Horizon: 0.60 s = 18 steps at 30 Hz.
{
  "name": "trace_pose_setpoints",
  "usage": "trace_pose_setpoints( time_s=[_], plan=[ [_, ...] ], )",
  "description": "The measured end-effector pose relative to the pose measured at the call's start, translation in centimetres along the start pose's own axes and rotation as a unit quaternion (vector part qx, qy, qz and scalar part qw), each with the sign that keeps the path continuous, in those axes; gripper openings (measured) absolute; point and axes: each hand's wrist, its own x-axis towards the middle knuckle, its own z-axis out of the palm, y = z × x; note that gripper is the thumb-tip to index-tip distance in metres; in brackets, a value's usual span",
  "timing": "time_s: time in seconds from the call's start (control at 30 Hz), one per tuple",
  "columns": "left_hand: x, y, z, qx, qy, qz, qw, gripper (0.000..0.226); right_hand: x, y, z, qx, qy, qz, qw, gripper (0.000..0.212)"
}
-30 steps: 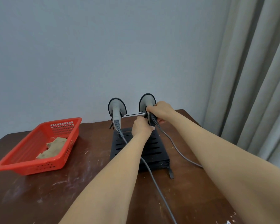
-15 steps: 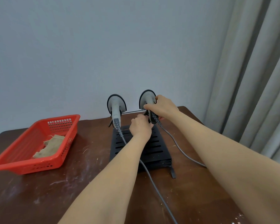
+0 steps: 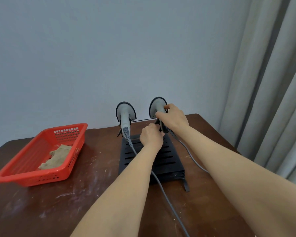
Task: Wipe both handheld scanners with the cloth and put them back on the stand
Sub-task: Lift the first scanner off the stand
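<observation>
Two grey handheld scanners with black-rimmed heads stand upright at the back of a black slotted stand (image 3: 167, 161). The left scanner (image 3: 125, 115) is untouched. My right hand (image 3: 173, 119) grips the handle of the right scanner (image 3: 156, 105) just under its head. My left hand (image 3: 151, 138) is curled at the foot of that handle, its fingers on the stand's black holder; the contact is mostly hidden. A beige cloth (image 3: 57, 156) lies in the red basket (image 3: 41, 177) at the left.
Grey cables run from both scanners toward me, one across the stand (image 3: 167, 200) and one along its right side (image 3: 190, 156). The brown table (image 3: 41, 211) is scuffed. A wall stands right behind the stand and a curtain (image 3: 272, 100) hangs at the right.
Both hands have stayed at the right scanner, which still stands in its holder. My right hand has shifted slightly up the handle. The view has moved a little.
</observation>
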Motion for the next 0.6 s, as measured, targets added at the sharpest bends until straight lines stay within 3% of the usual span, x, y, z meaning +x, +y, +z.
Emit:
trace_pose_setpoints(
  time_s=[0.6],
  plan=[
    [0.37,0.11,0.10,0.003,-0.016,-0.008,1.000,0.036,-0.81,-0.29,-0.64,0.063,0.043,-0.012,0.997,0.058]
  ],
)
